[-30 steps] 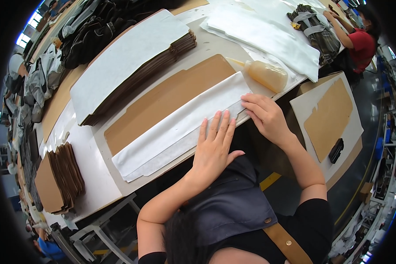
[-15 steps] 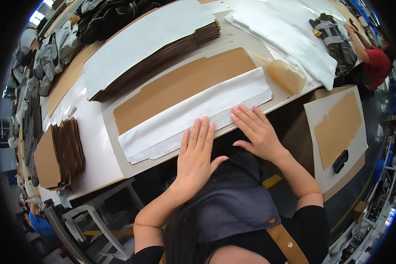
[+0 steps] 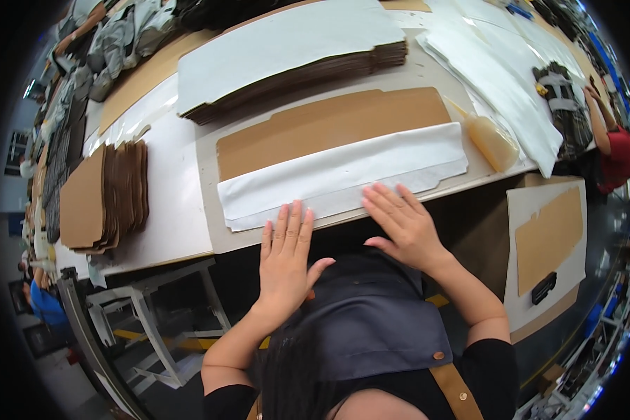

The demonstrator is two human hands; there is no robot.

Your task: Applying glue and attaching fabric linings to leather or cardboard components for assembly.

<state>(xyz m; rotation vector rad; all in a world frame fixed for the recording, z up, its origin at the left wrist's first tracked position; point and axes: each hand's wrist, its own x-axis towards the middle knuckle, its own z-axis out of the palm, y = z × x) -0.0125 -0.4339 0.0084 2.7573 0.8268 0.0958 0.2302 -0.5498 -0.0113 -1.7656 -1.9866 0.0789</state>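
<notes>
A long brown board (image 3: 329, 117) lies on the table, its near part covered by white sheet material (image 3: 343, 159) folded back on itself. At the sheet's near edge rests my left hand (image 3: 285, 255), flat, its fingers stretched out and holding nothing. Farther right, my right hand (image 3: 402, 224) also lies open, fingertips on the lower edge of the white sheet and thumb out to the side. Beyond the board's right end sits a translucent yellowish block or bottle (image 3: 493, 142), with a thin pale stick at its far side; its exact kind is unclear.
Behind the board stands a tall stack of brown boards topped white (image 3: 294, 52). Small brown panels (image 3: 108, 196) are piled at left. White sheets (image 3: 490, 87) and a tied dark bundle (image 3: 563, 112) lie at right, near a person in red (image 3: 617, 157). A carton (image 3: 549, 245) stands below.
The whole view has shifted, so the table and boards sit farther right. My left hand has slid left along the sheet's near edge, widening the gap between my hands. Both remain flat.
</notes>
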